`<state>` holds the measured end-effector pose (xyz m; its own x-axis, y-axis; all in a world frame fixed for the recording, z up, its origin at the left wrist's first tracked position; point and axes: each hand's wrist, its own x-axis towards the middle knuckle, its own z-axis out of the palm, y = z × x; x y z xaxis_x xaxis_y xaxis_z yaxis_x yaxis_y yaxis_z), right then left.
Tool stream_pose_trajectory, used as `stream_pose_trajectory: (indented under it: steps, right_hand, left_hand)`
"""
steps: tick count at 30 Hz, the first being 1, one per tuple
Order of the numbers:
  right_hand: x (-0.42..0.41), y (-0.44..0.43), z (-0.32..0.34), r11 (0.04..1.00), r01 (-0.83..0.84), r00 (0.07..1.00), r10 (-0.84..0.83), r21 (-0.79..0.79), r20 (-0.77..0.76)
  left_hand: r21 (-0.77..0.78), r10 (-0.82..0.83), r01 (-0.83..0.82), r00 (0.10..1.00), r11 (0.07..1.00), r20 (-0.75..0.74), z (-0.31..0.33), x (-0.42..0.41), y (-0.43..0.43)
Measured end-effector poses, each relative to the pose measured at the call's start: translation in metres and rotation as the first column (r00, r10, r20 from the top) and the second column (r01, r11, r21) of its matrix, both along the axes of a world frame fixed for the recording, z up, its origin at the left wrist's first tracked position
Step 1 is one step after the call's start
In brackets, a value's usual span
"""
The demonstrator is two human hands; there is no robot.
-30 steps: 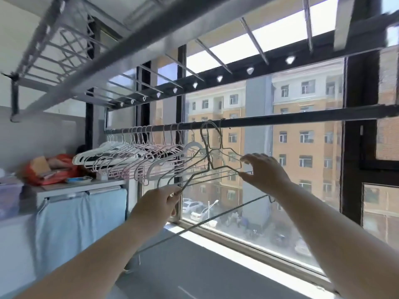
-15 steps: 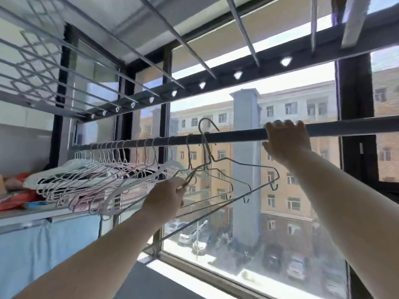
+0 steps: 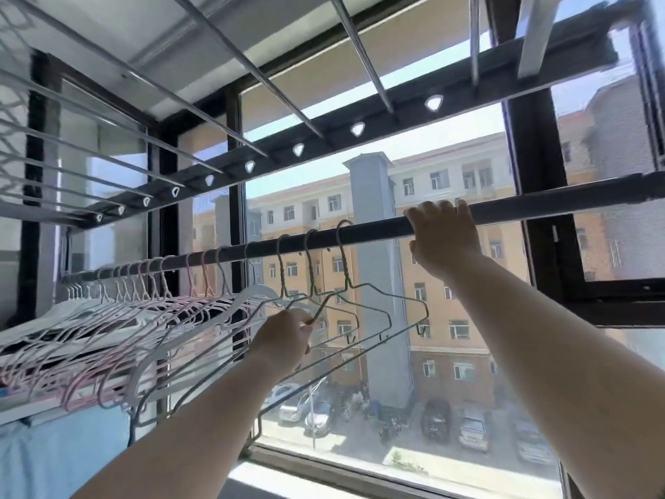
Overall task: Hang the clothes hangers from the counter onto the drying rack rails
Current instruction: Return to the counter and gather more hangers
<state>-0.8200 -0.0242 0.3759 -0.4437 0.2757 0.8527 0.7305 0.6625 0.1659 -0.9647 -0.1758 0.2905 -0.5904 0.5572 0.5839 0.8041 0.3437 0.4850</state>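
Note:
A dark drying rail (image 3: pixel 360 230) runs across the window. Three thin wire hangers (image 3: pixel 388 302) hook over it near its middle. My left hand (image 3: pixel 284 336) pinches their near shoulders together below the rail. My right hand (image 3: pixel 440 234) grips the rail just right of the rightmost hook, fingers curled over the top. Further left on the rail hang several pink and white hangers (image 3: pixel 144 311), packed close together.
Overhead, silver rack bars (image 3: pixel 230 55) slope toward a black beam with holes (image 3: pixel 324 138). A window frame post (image 3: pixel 536 210) stands right of my right hand. A light blue cloth (image 3: pixel 61 452) hangs at the lower left. The window sill (image 3: pixel 360 477) lies below.
The wire hangers' hooks now sit over the rail, where one second ago they were below it. My right hand rose from the hanger's shoulder to the rail and closed around it.

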Motion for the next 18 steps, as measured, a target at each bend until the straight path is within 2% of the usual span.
stream_pose_trajectory:
  steps: [5, 9, 13, 18]
  right_hand:
    - [-0.002, -0.002, -0.002, 1.000, 0.003, 1.000, -0.003, 0.010, 0.002]
    - [-0.002, -0.003, -0.003, 1.000, -0.002, 1.000, 0.002, 0.016, 0.017]
    - [0.000, -0.001, -0.006, 0.999, -0.028, 0.999, 0.027, 0.037, 0.029]
    - [0.004, 0.004, -0.011, 0.996, -0.079, 0.997, 0.080, 0.045, -0.023]
  left_hand:
    - [0.029, -0.022, 0.021, 0.998, 0.999, 0.064, -0.011, 0.001, 0.002]
    - [0.005, -0.016, 0.016, 0.998, 1.000, 0.055, -0.013, 0.003, 0.002]
    - [-0.022, 0.023, -0.023, 1.000, 0.999, -0.011, -0.011, 0.008, 0.000]
    - [0.065, 0.100, -0.091, 0.982, 0.994, -0.158, -0.008, 0.021, -0.006]
